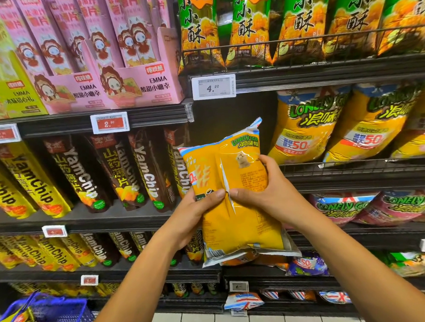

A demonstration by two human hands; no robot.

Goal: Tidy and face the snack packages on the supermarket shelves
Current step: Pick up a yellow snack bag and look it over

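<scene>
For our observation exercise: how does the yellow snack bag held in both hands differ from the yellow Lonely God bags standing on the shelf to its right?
The held yellow snack bag shows its printed back seam; the shelved yellow bags face front. It is gripped by both hands, left and right; the shelved ones lean untouched. Both share yellow packaging and the Lonely God logo.
</scene>
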